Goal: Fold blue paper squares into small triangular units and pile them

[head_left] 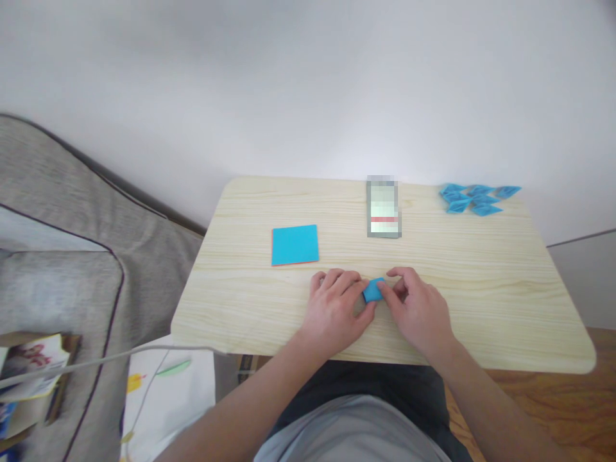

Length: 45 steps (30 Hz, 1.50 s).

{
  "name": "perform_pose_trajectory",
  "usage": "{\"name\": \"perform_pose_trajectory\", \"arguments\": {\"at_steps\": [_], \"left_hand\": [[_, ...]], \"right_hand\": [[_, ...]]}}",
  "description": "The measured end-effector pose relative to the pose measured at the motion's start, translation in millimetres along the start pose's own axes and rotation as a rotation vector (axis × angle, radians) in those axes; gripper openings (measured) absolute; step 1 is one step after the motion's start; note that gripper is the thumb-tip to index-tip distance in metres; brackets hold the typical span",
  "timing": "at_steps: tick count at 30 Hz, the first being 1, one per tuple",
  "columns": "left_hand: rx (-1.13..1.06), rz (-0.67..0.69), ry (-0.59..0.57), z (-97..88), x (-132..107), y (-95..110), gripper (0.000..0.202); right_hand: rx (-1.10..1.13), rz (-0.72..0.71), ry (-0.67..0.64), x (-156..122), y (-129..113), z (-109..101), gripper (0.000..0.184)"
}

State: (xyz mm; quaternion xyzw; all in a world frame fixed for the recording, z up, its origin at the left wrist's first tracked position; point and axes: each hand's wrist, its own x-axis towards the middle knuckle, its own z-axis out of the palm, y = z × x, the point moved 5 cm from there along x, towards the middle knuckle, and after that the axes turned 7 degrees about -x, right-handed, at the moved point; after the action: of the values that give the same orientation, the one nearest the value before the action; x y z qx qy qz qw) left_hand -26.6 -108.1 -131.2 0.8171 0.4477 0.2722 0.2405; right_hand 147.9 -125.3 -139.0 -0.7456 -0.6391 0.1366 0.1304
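Observation:
A small folded piece of blue paper [372,290] lies on the wooden table near its front edge, between my two hands. My left hand [337,307] grips its left side, with thumb and forefinger at the edge and the other fingers resting on the tabletop. On the paper's right side presses the thumb of my right hand [419,311], its fingers curled. A stack of blue paper sheets [295,245], with a thin reddish edge showing beneath, sits beyond my left hand. Several folded blue paper pieces [474,199] lie grouped at the far right.
A phone-like device [384,208], its screen blurred out, lies at the back of the light wooden table [231,282]. The table's back edge meets a white wall [308,90]. At left are a grey sofa [144,269], a pale cable [158,347] and a box of items [33,366].

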Motion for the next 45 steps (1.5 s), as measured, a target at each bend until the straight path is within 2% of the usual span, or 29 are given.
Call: {"name": "perform_pose_trajectory", "arguments": {"at_steps": [6, 13, 20, 24, 28, 30, 34, 38, 45], "left_hand": [[0.002, -0.033, 0.001, 0.6, -0.3, -1.3, 0.026], [-0.014, -0.043, 0.004, 0.5, -0.8, -1.9, 0.027], [-0.094, -0.06, 0.045, -2.0, -1.1, -4.7, 0.033], [-0.253, -0.091, 0.101, -9.2, 4.2, -5.9, 0.032], [-0.523, -0.129, 0.068, -15.6, 11.3, -2.3, 0.012], [-0.64, -0.155, 0.058, -19.6, 12.8, 2.0, 0.011], [-0.821, -0.217, 0.098, -27.6, 10.3, 11.1, 0.013], [-0.991, -0.286, 0.154, -30.3, 3.9, 15.2, 0.012], [-1.164, -0.303, 0.197, -36.8, -0.8, 27.2, 0.008]], "right_hand": [[0.227, 0.136, -0.145, -3.9, 1.9, 0.5, 0.029], [0.604, 0.175, -0.104, 2.6, 10.4, 9.2, 0.03], [0.725, 0.13, -0.096, 3.5, 10.4, 13.4, 0.028], [0.653, 0.039, -0.068, -2.6, 2.7, -0.7, 0.023], [0.524, -0.135, -0.02, -10.7, -15.0, -31.0, 0.014], [0.475, -0.175, 0.024, -14.3, -22.2, -46.8, 0.011], [0.573, -0.163, 0.024, -20.3, -28.6, -64.3, 0.014], [0.759, -0.127, 0.018, -25.9, -29.0, -68.5, 0.022], [0.868, -0.045, 0.083, -29.3, -29.9, -76.5, 0.02]]}}
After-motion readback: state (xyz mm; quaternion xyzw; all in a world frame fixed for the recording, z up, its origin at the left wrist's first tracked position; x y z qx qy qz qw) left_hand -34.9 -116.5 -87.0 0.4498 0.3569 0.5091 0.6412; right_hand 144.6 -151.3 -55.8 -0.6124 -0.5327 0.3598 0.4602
